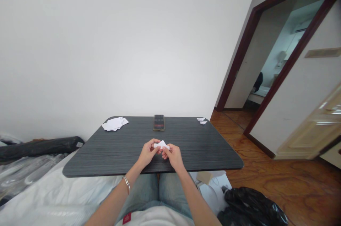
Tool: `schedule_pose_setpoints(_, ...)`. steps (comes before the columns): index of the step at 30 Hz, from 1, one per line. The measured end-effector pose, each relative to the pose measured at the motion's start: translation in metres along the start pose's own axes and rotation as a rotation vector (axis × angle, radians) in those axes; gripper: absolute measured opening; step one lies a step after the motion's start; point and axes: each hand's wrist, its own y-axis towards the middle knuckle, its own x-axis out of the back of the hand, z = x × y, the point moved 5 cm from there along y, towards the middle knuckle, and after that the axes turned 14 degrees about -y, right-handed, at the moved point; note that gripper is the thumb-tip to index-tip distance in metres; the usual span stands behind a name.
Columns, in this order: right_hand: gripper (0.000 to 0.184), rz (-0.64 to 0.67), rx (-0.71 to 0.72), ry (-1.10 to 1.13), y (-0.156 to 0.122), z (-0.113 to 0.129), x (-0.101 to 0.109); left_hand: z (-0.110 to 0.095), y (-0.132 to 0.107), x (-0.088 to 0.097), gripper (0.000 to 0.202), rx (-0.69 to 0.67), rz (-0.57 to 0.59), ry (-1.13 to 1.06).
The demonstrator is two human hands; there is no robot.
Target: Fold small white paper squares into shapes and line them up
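Observation:
Between my two hands is a small folded piece of white paper [162, 144], with a pointed top and a straight band along its lower part. My left hand [148, 152] pinches its left end, thumb in front. My right hand [172, 155] grips the right end in the same way. Both hands are just above the near part of the dark table [128, 149]. Some fingertips are hidden behind the paper.
A loose pile of white paper sheets [115, 124] lies at the table's back left. A phone [159, 123] sits at the back middle. Two small folded papers [202, 122] rest at the back right. A black plastic bag [250, 206] is on the floor at right.

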Motion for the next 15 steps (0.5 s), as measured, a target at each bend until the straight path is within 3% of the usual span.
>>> schedule_pose_setpoints(7, 0.033, -0.013, -0.005, 0.044, 0.0007, -0.0047, 0.0002, -0.0014, -0.0005, 0.0017, 0.026, -0.012, -0.029, 0.005)
schedule_pose_setpoints(15, 0.034, -0.134, -0.024, 0.024, -0.0016, -0.0015, 0.0082, -0.0025, -0.0015, 0.0022, 0.027, -0.009, -0.058, 0.004)
